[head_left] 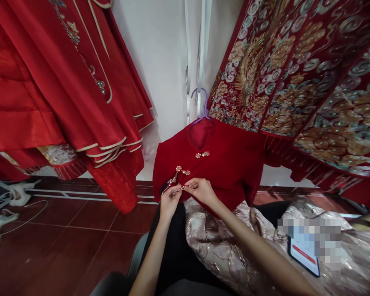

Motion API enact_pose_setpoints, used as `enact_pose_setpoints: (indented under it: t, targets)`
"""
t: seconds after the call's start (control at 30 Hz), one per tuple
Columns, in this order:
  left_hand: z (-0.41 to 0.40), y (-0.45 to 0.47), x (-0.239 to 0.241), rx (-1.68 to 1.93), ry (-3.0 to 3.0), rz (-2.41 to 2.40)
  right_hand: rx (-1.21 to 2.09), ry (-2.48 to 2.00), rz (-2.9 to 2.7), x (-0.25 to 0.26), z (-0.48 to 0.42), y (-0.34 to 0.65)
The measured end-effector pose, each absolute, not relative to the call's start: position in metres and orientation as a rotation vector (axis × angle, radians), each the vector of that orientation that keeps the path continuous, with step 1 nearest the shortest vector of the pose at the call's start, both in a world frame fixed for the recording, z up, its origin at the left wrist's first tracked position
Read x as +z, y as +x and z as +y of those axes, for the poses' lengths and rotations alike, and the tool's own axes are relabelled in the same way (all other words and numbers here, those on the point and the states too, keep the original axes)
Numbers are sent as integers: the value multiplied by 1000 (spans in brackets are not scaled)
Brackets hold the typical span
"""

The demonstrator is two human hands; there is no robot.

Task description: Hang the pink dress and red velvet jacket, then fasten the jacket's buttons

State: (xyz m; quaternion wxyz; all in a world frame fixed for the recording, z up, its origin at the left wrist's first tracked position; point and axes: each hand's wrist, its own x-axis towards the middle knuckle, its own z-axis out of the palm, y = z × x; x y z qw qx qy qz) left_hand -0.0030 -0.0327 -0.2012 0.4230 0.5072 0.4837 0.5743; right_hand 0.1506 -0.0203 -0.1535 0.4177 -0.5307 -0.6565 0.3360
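Observation:
A dark red velvet jacket (228,158) hangs from a purple hanger (205,102) in front of me, its lower part over my lap. A gold and pearl flower clasp (202,155) closes it below the neck, and another flower clasp (182,170) sits lower, near the front edge. At the jacket's lower left, my left hand (171,199) pinches a small clasp piece near the hem. My right hand (200,190) pinches the same spot from the right, fingertips meeting the left ones. The fingers cover most of that clasp.
Red gowns (111,119) with pale piping hang at the left; an embroidered red skirt (283,74) hangs at the right. Shiny beige brocade (209,246) lies across my lap, with a phone (305,255) on it. White cables (0,234) lie on the tiled floor (58,246).

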Motion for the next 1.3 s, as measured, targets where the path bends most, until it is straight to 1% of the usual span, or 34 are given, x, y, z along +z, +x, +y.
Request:
enact_pose_setpoints:
  t: [0.1,0.33,0.5,0.6,0.73,0.8,0.87,1.0,1.13,1.3]
  targets:
    - [-33,0,-203,1450,1276,1221,815,-1324,-1638,-160,-21,147]
    - [-31,5,-208,1488,1320,1342,592,-1279,-1674,-167,-28,142]
    - [-28,2,-209,1457,1418,1352,549,-1276,-1679,-174,-28,138]
    - [-29,0,-208,1434,1489,1333,582,-1269,-1705,-173,-27,142]
    - [-35,-8,-202,1383,1545,1361,832,-1246,-1765,-159,-32,166]
    - [-38,-12,-197,1425,1528,1440,944,-1265,-1711,-148,-37,182]
    - [-38,-14,-193,1483,1506,1507,981,-1282,-1641,-139,-40,194]
    - [-36,-8,-189,1396,1654,1513,973,-1278,-1614,-135,-43,192]
    - [-38,4,-192,1297,1805,1520,879,-1301,-1700,-153,-43,168]
    - [-40,7,-195,1323,1749,1502,809,-1307,-1669,-170,-39,154]
